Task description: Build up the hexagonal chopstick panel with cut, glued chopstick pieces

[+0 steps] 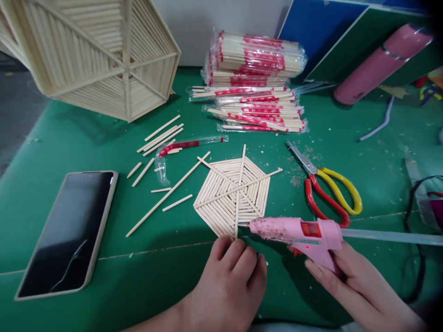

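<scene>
A hexagonal panel of wooden chopsticks (232,193) lies flat on the green table, crossed by sticks that meet near its middle. My left hand (231,282) is closed at the panel's near corner, its curled fingers gripping the edge there; the fingertips are partly hidden. In my right hand (356,281) is a pink hot glue gun (294,230), its small light glowing red and a clear glue stick (391,236) jutting from the back. The nozzle points left, at the lower end of a crossing stick, just above or touching it.
Scissors (320,180) with red and yellow handles lie right of the panel. Loose chopsticks (168,194) and an empty wrapper (180,146) are at left, near a phone (65,235). Behind stand wrapped chopsticks (256,83), a large stick-built piece (104,60) and a pink bottle (380,64).
</scene>
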The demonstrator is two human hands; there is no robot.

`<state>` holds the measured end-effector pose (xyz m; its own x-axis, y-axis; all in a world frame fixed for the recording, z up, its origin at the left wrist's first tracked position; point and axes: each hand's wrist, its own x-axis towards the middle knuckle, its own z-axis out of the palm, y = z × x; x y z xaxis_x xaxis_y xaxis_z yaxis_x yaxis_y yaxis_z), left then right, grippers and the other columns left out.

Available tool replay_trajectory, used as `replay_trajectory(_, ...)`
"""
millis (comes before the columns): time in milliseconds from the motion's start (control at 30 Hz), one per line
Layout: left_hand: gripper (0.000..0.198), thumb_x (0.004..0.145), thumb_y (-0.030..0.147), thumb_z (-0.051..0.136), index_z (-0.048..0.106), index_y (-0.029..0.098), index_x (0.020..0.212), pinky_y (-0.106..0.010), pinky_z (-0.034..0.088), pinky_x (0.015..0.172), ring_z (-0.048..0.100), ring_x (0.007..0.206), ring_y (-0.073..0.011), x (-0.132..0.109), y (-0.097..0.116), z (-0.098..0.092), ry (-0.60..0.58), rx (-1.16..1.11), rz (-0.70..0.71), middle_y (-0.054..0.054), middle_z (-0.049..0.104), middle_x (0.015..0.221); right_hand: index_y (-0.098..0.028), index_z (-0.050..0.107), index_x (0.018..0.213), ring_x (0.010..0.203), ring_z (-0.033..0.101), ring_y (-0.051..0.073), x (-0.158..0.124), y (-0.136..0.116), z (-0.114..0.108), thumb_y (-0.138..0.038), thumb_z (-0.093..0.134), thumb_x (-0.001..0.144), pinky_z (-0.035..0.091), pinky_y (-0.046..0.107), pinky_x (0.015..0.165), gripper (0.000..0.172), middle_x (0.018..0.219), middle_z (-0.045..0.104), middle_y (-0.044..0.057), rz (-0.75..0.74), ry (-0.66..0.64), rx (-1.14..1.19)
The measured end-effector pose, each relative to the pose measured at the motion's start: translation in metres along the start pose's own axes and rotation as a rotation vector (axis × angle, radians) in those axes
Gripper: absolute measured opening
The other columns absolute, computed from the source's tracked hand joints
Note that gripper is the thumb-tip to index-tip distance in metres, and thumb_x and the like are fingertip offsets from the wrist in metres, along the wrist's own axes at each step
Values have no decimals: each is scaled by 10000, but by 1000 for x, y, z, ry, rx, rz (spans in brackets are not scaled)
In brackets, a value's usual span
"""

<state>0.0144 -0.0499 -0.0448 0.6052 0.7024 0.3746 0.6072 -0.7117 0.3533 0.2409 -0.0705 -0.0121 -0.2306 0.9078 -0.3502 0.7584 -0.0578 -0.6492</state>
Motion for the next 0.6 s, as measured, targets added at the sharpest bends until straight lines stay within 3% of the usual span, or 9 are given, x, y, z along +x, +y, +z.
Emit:
replay_trajectory(167,77,767,119,507,571,151,742,-362,395,703,464,677,-148,1,1,1,11,12,-19,-7,526,679,-272,430,1143,842,610,183,0,1,1,-338,460,836,529,287,730,316,988,620,25,46,-14,18)
replay_trajectory(333,113,780,114,484,589,152,764,-348,400,686,464,669,-146,4,1,-3,-2,17,-14,-10,525,666,-285,393,1199,1022,544,218,-1,1,4,-355,459,835,517,302,775,377,1162,550,33,99,-6,26)
replay_trajectory(600,107,775,117,489,591,148,771,-359,394,695,469,673,-152,3,1,-3,-3,31,5,-13,518,674,-290,418,1146,849,608,179,1,-1,0,-331,446,843,529,283,719,306,991,623,11,23,-25,12)
